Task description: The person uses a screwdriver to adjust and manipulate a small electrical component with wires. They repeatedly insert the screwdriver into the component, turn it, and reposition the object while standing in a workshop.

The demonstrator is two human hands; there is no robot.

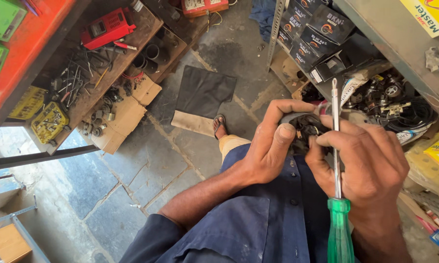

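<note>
Hands: our left (270, 146) cups the black part (307, 130); our right (370, 165) pinches it, screwdriver (336, 160) tucked alongside. Next needs the tip seated.

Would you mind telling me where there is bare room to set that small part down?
Bare stone floor lies between the dark mat and the cardboard. The workbench and shelves are crowded.
</note>
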